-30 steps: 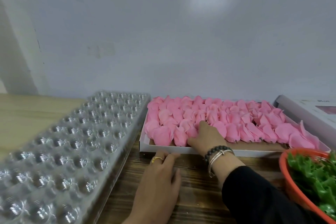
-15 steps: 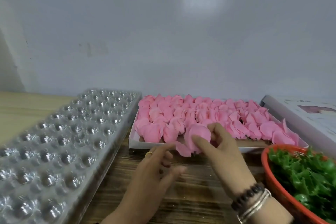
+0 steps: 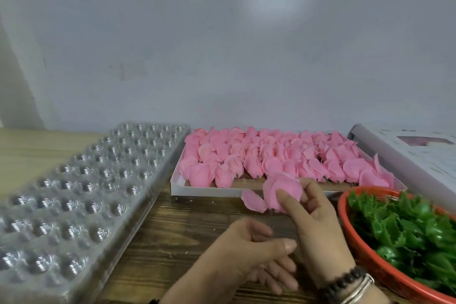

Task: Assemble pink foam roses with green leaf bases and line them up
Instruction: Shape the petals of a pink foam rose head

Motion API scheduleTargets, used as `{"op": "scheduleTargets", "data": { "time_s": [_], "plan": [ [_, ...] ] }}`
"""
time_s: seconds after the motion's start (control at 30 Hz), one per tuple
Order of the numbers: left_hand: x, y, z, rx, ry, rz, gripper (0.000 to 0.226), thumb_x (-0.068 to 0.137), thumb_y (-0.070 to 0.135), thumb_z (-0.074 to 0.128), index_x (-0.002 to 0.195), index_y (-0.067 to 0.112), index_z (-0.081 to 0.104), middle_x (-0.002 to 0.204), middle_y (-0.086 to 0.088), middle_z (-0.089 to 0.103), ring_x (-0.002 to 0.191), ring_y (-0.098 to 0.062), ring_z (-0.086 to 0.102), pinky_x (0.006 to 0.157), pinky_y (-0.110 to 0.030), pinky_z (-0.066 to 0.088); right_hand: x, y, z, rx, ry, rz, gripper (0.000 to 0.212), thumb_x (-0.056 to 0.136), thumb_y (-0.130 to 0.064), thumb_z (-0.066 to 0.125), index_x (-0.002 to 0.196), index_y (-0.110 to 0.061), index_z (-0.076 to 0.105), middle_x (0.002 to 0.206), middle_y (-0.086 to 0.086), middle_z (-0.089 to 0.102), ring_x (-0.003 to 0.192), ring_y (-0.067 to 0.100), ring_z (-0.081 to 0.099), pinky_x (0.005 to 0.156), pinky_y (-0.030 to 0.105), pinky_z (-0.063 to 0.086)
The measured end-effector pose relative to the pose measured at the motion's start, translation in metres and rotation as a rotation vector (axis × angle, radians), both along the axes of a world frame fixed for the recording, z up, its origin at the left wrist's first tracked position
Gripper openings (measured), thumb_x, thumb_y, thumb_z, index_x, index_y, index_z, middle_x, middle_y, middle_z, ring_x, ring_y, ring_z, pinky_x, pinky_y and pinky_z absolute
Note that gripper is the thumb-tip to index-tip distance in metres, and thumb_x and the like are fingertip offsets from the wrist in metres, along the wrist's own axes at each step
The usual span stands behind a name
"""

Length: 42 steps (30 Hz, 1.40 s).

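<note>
My right hand (image 3: 313, 219) pinches one pink foam rose (image 3: 274, 192) between thumb and fingers, lifted just in front of the white cardboard box (image 3: 207, 189). That box is packed with several rows of pink foam roses (image 3: 271, 155). A red bowl (image 3: 365, 252) at the right holds a heap of green leaf bases (image 3: 407, 227). My left hand (image 3: 249, 254) hovers below the held rose with loosely curled fingers and nothing in it.
A clear plastic blister tray (image 3: 81, 195) with many empty round cups lies along the left side of the wooden table (image 3: 187, 227). A white box lid (image 3: 414, 155) leans at the back right. A grey wall stands close behind everything.
My right hand took a rose out of the box's front row and drew it back over the table. My left hand lifted off the table and came under it.
</note>
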<state>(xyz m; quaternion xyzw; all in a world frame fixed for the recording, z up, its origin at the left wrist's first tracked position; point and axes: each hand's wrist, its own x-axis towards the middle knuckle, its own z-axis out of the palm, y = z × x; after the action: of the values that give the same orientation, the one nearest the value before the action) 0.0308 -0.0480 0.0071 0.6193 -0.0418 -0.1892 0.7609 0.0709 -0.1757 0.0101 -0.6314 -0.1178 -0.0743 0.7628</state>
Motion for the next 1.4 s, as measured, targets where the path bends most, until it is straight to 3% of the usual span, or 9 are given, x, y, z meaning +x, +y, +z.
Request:
{"op": "scheduleTargets", "data": {
  "time_s": [0.1,0.2,0.33,0.6,0.7,0.83,1.03,1.27,1.4],
  "plan": [
    [0.006,-0.003,-0.005,-0.029,0.017,-0.034,0.064,0.066,0.01,0.074,0.119,-0.001,0.042,0.082,-0.008,0.07,0.076,-0.021,0.069,0.064,-0.025,0.055,0.006,-0.001,-0.003,-0.043,-0.048,0.014,0.012,0.081,-0.003,0.063,0.091,-0.003,0.056,0.064,-0.012,0.063,0.06,-0.003,0.056,0.057,0.008,0.045],
    [0.016,0.001,-0.012,-0.041,-0.04,0.063,0.063,0.061,0.003,0.073,0.12,0.005,0.05,0.094,-0.01,0.07,0.084,-0.016,0.067,0.07,-0.024,0.052,0.012,0.001,-0.005,-0.055,-0.051,0.032,0.014,0.081,0.001,0.063,0.092,-0.001,0.055,0.064,-0.008,0.063,0.06,-0.001,0.057,0.057,0.01,0.046],
    [0.024,0.007,-0.018,-0.063,-0.198,0.148,0.055,0.063,-0.004,0.069,0.116,0.008,0.058,0.097,-0.01,0.071,0.089,-0.017,0.067,0.075,-0.022,0.051,0.014,0.008,-0.009,-0.111,-0.051,0.07,0.018,0.079,0.005,0.064,0.094,-0.002,0.057,0.075,0.007,0.067,0.068,0.008,0.062,0.063,0.019,0.051],
    [0.031,0.0,-0.022,0.059,-0.349,0.295,0.054,0.062,-0.001,0.063,0.115,0.008,0.055,0.103,-0.016,0.069,0.096,-0.023,0.066,0.087,-0.031,0.052,0.012,0.016,-0.016,-0.324,-0.09,0.087,0.021,0.077,-0.005,0.068,0.094,-0.013,0.059,0.082,0.011,0.068,0.08,0.031,0.063,0.075,0.041,0.051],
    [0.033,0.0,-0.021,0.12,-0.4,0.323,0.052,0.061,0.004,0.065,0.112,0.013,0.057,0.103,-0.01,0.07,0.099,-0.02,0.066,0.09,-0.032,0.051,0.014,0.015,-0.017,-0.352,-0.072,0.11,0.023,0.076,-0.004,0.069,0.094,-0.016,0.062,0.084,0.008,0.069,0.081,0.024,0.065,0.075,0.032,0.053],
    [0.032,0.0,-0.022,0.1,-0.401,0.317,0.054,0.06,0.001,0.066,0.112,0.013,0.056,0.101,-0.004,0.071,0.095,-0.014,0.067,0.079,-0.02,0.05,0.014,0.014,-0.014,-0.34,-0.053,0.175,0.026,0.075,0.003,0.068,0.09,-0.018,0.065,0.084,0.004,0.071,0.078,0.012,0.066,0.071,0.018,0.049],
    [0.033,-0.001,-0.026,0.006,-0.348,0.351,0.063,0.057,-0.003,0.067,0.115,0.016,0.054,0.093,-0.001,0.071,0.088,-0.011,0.066,0.074,-0.02,0.05,0.015,0.012,-0.012,-0.315,-0.042,0.192,0.025,0.075,0.001,0.068,0.092,-0.017,0.067,0.088,0.004,0.072,0.085,0.017,0.066,0.078,0.022,0.052],
    [0.032,-0.001,-0.028,-0.2,-0.213,0.207,0.046,0.063,-0.01,0.059,0.109,-0.004,0.059,0.108,-0.029,0.064,0.105,-0.038,0.062,0.091,-0.042,0.05,0.013,0.015,-0.011,-0.284,-0.052,0.235,0.025,0.067,-0.017,0.064,0.089,-0.027,0.069,0.086,0.001,0.072,0.079,0.009,0.065,0.073,0.016,0.049],
    [0.031,-0.002,-0.022,-0.086,-0.27,0.308,0.058,0.054,-0.002,0.067,0.111,0.007,0.059,0.102,-0.016,0.069,0.094,-0.022,0.066,0.081,-0.03,0.053,0.012,0.015,-0.009,-0.248,-0.045,0.295,0.016,0.067,-0.012,0.061,0.079,-0.019,0.069,0.08,-0.001,0.071,0.074,0.004,0.061,0.07,0.013,0.046]
  ]
}}
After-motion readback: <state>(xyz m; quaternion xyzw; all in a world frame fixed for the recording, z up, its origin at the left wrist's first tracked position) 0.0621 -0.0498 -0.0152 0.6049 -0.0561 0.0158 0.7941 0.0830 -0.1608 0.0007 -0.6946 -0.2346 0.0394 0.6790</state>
